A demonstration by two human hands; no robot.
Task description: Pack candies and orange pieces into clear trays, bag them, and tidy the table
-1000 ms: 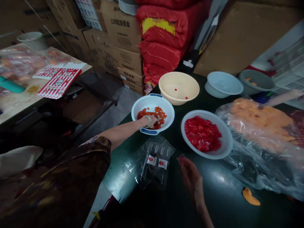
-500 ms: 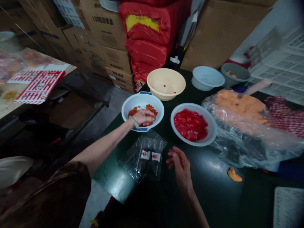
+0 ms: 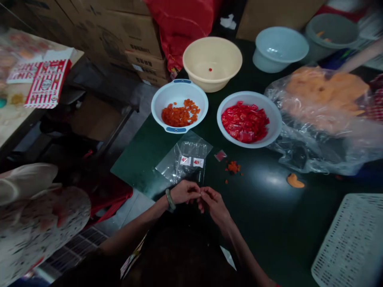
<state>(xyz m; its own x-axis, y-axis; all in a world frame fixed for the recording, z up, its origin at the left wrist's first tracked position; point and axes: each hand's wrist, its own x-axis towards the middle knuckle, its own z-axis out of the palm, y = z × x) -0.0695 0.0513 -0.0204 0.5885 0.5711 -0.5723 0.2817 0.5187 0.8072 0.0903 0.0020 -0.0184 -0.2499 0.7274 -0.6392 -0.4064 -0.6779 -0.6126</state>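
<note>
Close to my body, my left hand (image 3: 184, 192) and my right hand (image 3: 214, 202) meet at their fingertips, both pinched. Whatever is between the fingers is too small or hidden to make out. Just beyond them lies a clear plastic bag (image 3: 172, 165) with a clear tray and two small white printed packets (image 3: 192, 161). Right of the bag are a small clear packet with red contents (image 3: 220, 155) and a little heap of orange bits (image 3: 233, 167). Farther off stand a white basin (image 3: 167, 95) holding similar orange pieces and another basin (image 3: 277, 121) full of red packets (image 3: 243, 121).
At the back are a cream basin (image 3: 209, 83) and a pale blue basin (image 3: 279, 54). A large clear bag of orange slices (image 3: 326, 91) lies right; one orange slice (image 3: 295, 181) is loose. A white perforated basket (image 3: 350, 243) sits front right. A person in patterned clothing (image 3: 50, 227) is at left.
My left hand has left the basin of orange pieces and come back to meet my right hand near my body. The small red packet and orange heap now show uncovered. My view has tilted downward.
</note>
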